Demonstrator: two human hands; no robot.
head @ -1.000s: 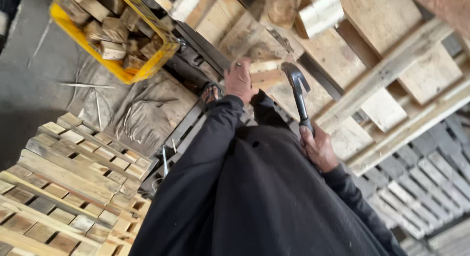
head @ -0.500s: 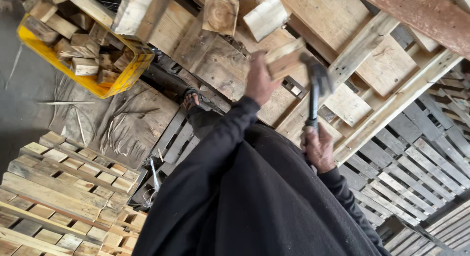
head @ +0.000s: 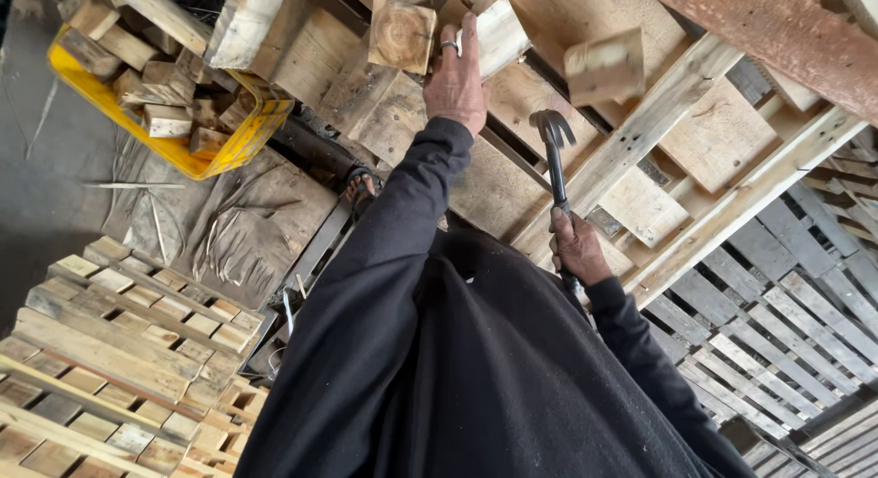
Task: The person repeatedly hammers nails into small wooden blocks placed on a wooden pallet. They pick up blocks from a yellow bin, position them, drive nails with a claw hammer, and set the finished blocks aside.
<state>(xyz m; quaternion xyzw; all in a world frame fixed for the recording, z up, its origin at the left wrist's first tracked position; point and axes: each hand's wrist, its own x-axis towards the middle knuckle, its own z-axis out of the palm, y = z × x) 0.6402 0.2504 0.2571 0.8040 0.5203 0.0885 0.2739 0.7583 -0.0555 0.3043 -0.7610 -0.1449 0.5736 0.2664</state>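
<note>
Yellow crate (head: 197, 153), filled with pale tan and grey-brown wood blocks (head: 151, 94). Black sleeves (head: 384, 249). Claw hammer (head: 555, 167) dark grey-black throughout. Pallet boards (head: 658, 121) light tan, streaked grain. Overhead beam (head: 777, 34) rusty reddish-brown. Floor (head: 46, 194) dull grey. Silver ring on left hand (head: 455, 80).

A yellow crate (head: 187, 153) is seen at upper left, filled with short wood offcuts (head: 155, 89). Below it, a crumpled brown sheet (head: 247, 217) is spread on the floor. Further below the crate, a stack of slatted pallets (head: 110, 350) is noted. Well to the crate's right, a rusty beam (head: 777, 39) crosses the upper corner.
</note>
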